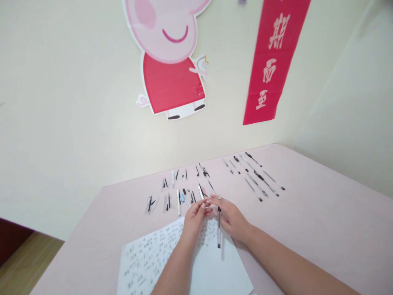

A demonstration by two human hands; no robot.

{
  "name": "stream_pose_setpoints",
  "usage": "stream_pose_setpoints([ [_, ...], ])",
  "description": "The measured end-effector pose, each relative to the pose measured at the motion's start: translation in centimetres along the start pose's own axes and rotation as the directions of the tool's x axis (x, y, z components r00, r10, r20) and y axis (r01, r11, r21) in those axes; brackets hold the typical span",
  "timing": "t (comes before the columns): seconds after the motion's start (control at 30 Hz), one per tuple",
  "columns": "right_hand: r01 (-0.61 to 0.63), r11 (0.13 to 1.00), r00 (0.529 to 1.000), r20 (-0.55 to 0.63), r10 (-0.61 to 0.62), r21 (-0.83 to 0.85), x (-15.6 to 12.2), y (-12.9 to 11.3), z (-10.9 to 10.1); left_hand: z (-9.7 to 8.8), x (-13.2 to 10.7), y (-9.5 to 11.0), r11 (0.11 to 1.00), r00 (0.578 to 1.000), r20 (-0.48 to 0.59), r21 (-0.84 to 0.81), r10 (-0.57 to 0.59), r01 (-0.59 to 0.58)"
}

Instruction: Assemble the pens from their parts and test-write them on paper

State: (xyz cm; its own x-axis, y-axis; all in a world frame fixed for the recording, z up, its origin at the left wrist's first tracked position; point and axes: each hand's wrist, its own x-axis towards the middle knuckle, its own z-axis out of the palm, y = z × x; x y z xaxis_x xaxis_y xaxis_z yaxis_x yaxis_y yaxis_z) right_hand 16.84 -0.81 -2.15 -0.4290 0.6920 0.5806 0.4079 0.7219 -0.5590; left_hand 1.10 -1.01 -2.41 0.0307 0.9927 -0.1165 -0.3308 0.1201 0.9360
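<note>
My right hand is closed around a pen with a clear barrel and black ends. The pen stands nearly upright in the view, its lower end over the written paper. My left hand meets it at the fingertips, its fingers pinched together. Anything between the left fingers is too small or hidden to make out. Both hands are above the paper's top edge, whose left part bears rows of handwriting and whose lower right part is blank.
Behind the hands, several pen parts, including a pale marker barrel and a blue cap, lie in two rows on the pink tabletop. Farther right lie several pens and refills, one a black-gripped pen. A wall borders the table's back.
</note>
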Motion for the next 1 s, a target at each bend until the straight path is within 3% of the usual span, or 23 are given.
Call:
stream_pose_setpoints([
  [0.13,0.040,0.998,0.997,0.058,-0.043,0.050,0.3,-1.2,0.3,0.2,-0.1,0.4,0.988,0.998,0.054,-0.145,-0.040,0.047],
  [0.4,0.040,0.996,0.995,0.091,-0.047,0.075,0.4,-1.4,0.0,0.1,-0.1,0.5,0.961,0.997,0.025,-0.267,-0.066,0.071],
  [0.73,0.058,0.991,0.998,-0.009,-0.058,0.119,0.5,-1.6,-0.4,-0.1,0.0,0.3,0.996,0.997,-0.048,-0.063,0.058,-0.061],
  [0.83,0.014,0.994,0.997,-0.075,-0.005,0.110,0.3,-1.9,-0.6,-0.1,0.1,0.2,0.997,0.993,-0.084,0.009,0.078,-0.077],
  [1.0,-0.040,0.995,0.984,-0.168,0.054,0.086,0.2,-2.2,-0.6,-0.4,0.5,-0.5,0.975,0.982,-0.031,0.131,0.184,-0.178],
])
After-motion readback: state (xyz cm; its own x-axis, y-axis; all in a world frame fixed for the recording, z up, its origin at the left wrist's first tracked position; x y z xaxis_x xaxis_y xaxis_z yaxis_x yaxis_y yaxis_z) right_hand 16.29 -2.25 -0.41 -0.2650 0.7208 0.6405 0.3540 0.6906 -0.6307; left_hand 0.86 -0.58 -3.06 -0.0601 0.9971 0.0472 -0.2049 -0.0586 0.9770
